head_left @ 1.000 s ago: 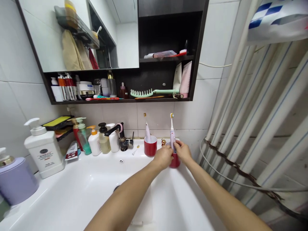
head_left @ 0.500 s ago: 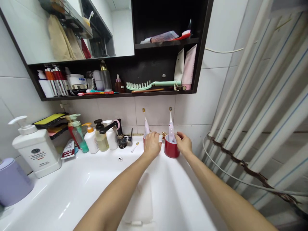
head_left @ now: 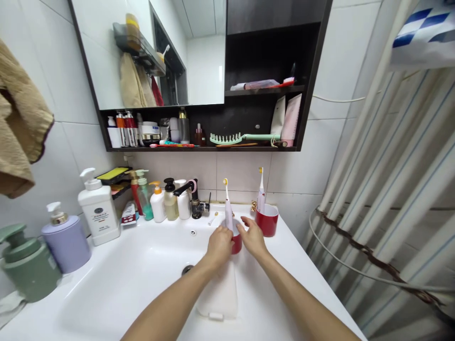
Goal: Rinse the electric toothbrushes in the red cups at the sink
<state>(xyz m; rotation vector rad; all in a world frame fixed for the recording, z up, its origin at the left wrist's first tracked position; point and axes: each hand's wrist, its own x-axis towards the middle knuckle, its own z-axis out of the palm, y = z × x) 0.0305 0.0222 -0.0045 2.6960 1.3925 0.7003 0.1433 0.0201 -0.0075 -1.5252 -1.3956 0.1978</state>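
My left hand (head_left: pixel 221 242) is closed on the left side of a red cup (head_left: pixel 237 242) with a white inside. In this cup stands a pale electric toothbrush (head_left: pixel 228 213), tilted slightly left. My right hand (head_left: pixel 251 236) is at the cup's right rim, thumb and fingers apart; whether it touches the cup is hard to tell. Behind it, a second red cup (head_left: pixel 267 222) stands on the sink ledge, holding another electric toothbrush (head_left: pixel 261 194). A loose brush head (head_left: pixel 213 218) lies on the ledge left of the cups.
A black faucet (head_left: pixel 196 203) rises behind the basin (head_left: pixel 142 274). Pump bottles (head_left: pixel 158 206) line the ledge on the left. A whitish box-like object (head_left: pixel 218 298) lies below my forearms. Above hangs a dark cabinet (head_left: pixel 245 113) with a hairbrush. Pipes (head_left: pixel 391 166) run along the right.
The left red cup has come forward toward me, with my left hand on it. My right hand has left the right cup and moved to this one. The view has shifted, showing more left.
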